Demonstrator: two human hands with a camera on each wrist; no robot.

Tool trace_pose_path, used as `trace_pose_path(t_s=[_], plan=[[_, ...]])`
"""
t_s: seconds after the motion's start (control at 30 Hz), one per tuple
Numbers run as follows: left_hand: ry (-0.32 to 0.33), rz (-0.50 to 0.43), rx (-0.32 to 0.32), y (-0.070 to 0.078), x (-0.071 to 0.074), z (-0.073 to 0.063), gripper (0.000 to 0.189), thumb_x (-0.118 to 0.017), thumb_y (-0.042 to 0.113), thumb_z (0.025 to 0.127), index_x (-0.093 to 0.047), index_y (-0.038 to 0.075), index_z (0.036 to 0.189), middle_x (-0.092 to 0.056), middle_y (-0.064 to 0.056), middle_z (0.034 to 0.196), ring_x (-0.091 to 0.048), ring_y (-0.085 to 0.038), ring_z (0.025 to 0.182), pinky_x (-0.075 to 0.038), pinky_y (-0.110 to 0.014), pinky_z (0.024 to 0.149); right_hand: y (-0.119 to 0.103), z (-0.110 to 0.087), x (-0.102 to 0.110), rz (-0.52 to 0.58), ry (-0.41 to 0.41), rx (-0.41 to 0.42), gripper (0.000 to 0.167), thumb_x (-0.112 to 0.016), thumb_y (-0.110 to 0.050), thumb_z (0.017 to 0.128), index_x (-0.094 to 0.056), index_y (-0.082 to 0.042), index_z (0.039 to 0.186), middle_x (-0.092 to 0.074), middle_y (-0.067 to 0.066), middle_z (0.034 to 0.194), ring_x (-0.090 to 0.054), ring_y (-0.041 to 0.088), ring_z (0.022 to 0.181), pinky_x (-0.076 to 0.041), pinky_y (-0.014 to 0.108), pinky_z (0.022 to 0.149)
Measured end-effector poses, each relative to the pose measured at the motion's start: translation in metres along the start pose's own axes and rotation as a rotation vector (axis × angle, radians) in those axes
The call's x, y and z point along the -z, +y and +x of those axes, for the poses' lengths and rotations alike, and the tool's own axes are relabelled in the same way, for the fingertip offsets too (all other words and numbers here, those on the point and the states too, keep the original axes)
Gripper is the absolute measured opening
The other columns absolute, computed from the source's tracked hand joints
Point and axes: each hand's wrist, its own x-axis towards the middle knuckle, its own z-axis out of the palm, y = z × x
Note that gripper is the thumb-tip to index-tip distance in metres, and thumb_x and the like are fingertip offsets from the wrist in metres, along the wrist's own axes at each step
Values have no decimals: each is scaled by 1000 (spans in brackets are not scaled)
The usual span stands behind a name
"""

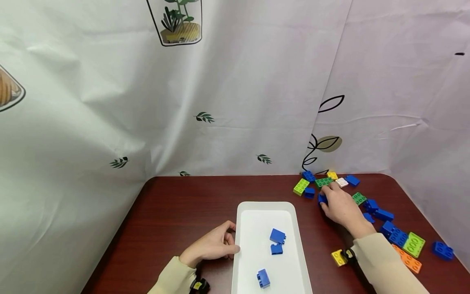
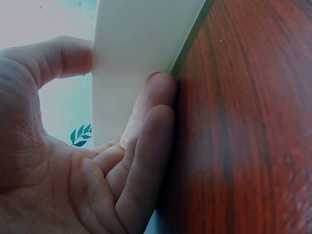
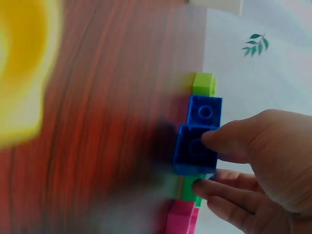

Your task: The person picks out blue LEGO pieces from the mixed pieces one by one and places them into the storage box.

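A white tray (image 1: 255, 222) lies on the table with three blue bricks (image 1: 277, 235) in it. At its left side, my left hand (image 1: 214, 243) grips the edge: the thumb is on the rim and the fingertips (image 2: 158, 90) press the outer wall close to the tabletop. Over at the right, my right hand (image 1: 341, 206) pinches a blue brick (image 3: 185, 153) between thumb and fingers. That brick's hollow underside faces the right wrist camera. Just behind it are another blue brick (image 1: 309, 192), a lime brick (image 1: 301, 187) and a green brick (image 1: 323, 182).
Several more blue bricks (image 1: 384, 214), an orange brick (image 1: 407, 259) and a lime brick (image 1: 414, 244) spread along the table's right side. By my right wrist sits a yellow brick (image 1: 338, 258). A patterned white curtain (image 1: 227, 102) hangs behind the dark red table (image 1: 183, 204).
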Motion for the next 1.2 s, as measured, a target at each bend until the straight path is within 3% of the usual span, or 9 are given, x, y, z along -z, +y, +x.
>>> trace_pose_path(t_s=[0.23, 0.53, 0.87, 1.2], plan=[[-6, -6, 7, 0, 0, 0, 51, -74, 17, 88, -47, 3, 129, -63, -1, 72, -63, -16, 61, -51, -26, 60, -5, -8, 0, 42, 6, -1, 24, -80, -2, 81, -63, -3, 98, -62, 16, 99, -62, 29, 80, -58, 54, 76], [-6, -1, 6, 1, 0, 0, 50, -74, 17, 88, -47, 4, 128, -63, -1, 71, -63, -16, 61, -51, -26, 60, -17, -22, 6, 59, -47, -46, 27, -84, -6, 80, -64, -5, 98, -61, 13, 97, -58, 26, 81, -57, 56, 79], [-3, -4, 6, 0, -1, -1, 51, -74, 16, 88, -47, 3, 129, -63, -1, 72, -63, -16, 61, -51, -26, 60, -34, -35, 17, 75, -26, -27, 30, -87, -9, 76, -64, -9, 96, -59, 8, 95, -54, 19, 75, -58, 44, 71], [-5, 19, 1, -1, 1, 0, 51, -74, 18, 87, -48, 4, 129, -64, -1, 72, -64, -15, 60, -51, -25, 61, -63, -44, 39, 159, 10, 54, 34, -90, -12, 75, -66, -15, 100, -62, 1, 101, -50, 10, 73, -51, 26, 63]])
